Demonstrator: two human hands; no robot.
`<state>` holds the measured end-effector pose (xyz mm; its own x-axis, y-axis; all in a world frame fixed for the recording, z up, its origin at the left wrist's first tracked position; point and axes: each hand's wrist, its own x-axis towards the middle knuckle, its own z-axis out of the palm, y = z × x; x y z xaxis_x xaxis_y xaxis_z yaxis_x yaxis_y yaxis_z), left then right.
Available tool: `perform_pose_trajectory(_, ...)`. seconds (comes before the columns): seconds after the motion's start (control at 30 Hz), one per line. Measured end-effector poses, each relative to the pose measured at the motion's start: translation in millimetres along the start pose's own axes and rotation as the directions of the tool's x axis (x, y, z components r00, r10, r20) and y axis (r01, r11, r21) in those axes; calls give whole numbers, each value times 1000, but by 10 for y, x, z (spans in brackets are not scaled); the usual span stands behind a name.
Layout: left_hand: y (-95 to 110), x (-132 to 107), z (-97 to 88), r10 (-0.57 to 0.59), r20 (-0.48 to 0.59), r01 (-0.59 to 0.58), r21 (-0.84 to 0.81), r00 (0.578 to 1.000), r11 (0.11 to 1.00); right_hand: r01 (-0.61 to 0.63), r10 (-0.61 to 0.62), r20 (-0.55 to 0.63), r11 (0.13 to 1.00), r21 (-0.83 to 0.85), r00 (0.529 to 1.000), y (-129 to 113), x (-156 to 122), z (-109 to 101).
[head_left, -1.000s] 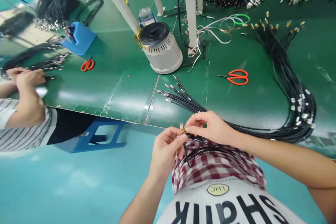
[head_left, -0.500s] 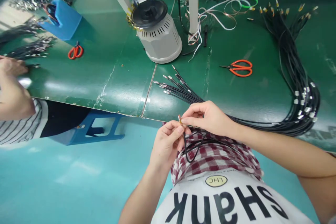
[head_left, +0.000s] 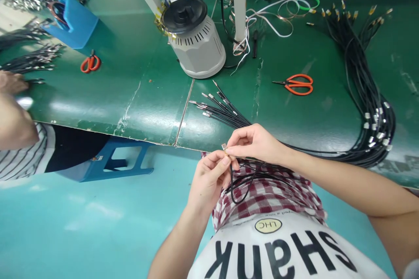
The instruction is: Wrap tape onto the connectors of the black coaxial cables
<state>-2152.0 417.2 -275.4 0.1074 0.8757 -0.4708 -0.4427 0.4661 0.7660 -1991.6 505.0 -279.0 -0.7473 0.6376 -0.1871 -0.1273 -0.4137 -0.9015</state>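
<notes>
Two hands: both meet just off the near edge of the glossy green worktable (head_left: 131,91), over a red-and-white checked cloth (head_left: 278,200) on the lap.
Left hand (head_left: 209,178): I read thumb and forefinger pinched narrow on the thin black cable (head_left: 236,192), just below its small metal end piece (head_left: 224,147).
Right hand (head_left: 258,141): fingers curled, thumb and forefinger closed on the same end piece from the other side; the fingertips of both hands touch.
Cable position: the end piece sits between the two pinches, and the rest hangs in a loop below the left hand, across the checked cloth.
Fanned bundle of black metal-tipped leads (head_left: 222,111): on the table just beyond the right hand, tips spread up and to the left. I cannot tell whether the hand touches it.
Orange-handled scissors (head_left: 296,84): flat on the table, well apart from the right hand.
Grey round machine with black lid (head_left: 196,41): further back, near centre.
Thick black cable bundle (head_left: 369,96): curves along the table's right side.
Co-worker's hand (head_left: 11,83): far left edge, resting on the table.
</notes>
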Motion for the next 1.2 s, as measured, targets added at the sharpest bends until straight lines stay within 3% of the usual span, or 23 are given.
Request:
perform_pose_trajectory(0.2,-22,-34,24,37,-86,-31,64,996,997,10,-59,-160,958,-287,985,-41,-46,46)
perform_pose_trajectory(0.33,-33,-49,19,113,-147,-88,169,983,982,11,-90,-221,942,-336,971,-67,-77,97)
perform_pose_trajectory(0.57,26,-31,39,67,-70,-62,72,995,995,-56,56,-109,998,9,992,14,-24,8)
perform_pose_trajectory(0.73,42,-31,39,20,10,-20,-4,1000,1000,-110,113,-32,990,84,993,5,36,-25)
perform_pose_trajectory(1.1,68,14,-13,-47,47,49,-49,998,998,-22,24,36,998,-63,999,-25,59,-37)
perform_pose_trajectory(1.2,95,-42,-67,-9,-6,9,-21,1000,1000,38,-35,15,923,-382,999,-94,82,-129)
